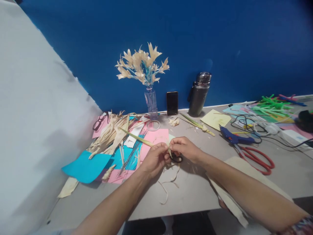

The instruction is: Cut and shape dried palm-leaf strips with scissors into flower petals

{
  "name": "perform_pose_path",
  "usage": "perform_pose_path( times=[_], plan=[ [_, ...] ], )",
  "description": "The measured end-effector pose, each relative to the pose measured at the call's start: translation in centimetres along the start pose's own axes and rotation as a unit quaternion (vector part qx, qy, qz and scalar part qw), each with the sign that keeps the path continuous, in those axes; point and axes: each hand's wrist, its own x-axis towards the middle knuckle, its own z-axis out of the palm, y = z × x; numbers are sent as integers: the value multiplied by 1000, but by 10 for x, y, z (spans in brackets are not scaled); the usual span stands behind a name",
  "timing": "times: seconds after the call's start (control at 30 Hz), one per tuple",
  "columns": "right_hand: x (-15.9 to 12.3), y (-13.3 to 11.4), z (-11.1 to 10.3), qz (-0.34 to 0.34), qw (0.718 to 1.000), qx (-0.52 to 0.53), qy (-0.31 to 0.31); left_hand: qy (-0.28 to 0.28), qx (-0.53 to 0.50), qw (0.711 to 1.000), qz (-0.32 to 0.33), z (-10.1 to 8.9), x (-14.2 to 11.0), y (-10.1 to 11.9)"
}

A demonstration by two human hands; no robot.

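Observation:
Over the middle of the table my left hand (pixel 156 157) is closed, thumb and fingers pinching a long green-and-pale husk stalk (pixel 138 137) whose tip points to the upper left. My right hand (pixel 183 148) meets it, its fingers pinching the pale end of the husk (pixel 169 151) between both hands. Part of that end is hidden by the fingers. Just under my right hand lies a black loop (pixel 178 159), perhaps a scissors handle. Thin husk scraps (pixel 164 192) are scattered on the table in front of my hands.
Dried husks (pixel 110 133), blue paper (pixel 88 166) and thin wires (pixel 132 153) lie left. Behind stand a bottle of husk flowers (pixel 151 104), a phone (pixel 172 103) and a flask (pixel 199 96). A glue gun (pixel 236 136), red-handled scissors (pixel 262 160) and cables are right.

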Motion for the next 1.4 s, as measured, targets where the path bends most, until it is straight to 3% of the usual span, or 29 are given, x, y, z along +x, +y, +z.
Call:
perform_pose_path(
  times=[0.3, 0.6, 0.8, 1.03, 1.17, 1.33, 1.4],
  plan=[
    [-1, -7, 0, 10, 999, 34, 0, 75, 102, 991, 40, 8, -5, 1],
    [-3, -14, 2, 48, 994, 101, 3, 21, 49, 998, 18, 2, -4, 2],
    [-2, -13, 5, 46, 993, 91, 54, 29, 98, 993, 61, 3, -5, -2],
    [-1, -5, 5, 98, 976, 194, 21, 4, 120, 989, 86, 5, -5, -3],
    [1, 0, 5, 131, 961, 242, 15, 7, 192, 973, 124, 7, -6, -3],
    [1, 2, 8, 118, 970, 212, 23, 103, 326, 907, 246, 5, -10, -5],
    [-1, 1, 10, 86, 981, 168, 38, 102, 316, 917, 220, 7, -11, -3]
  ],
)
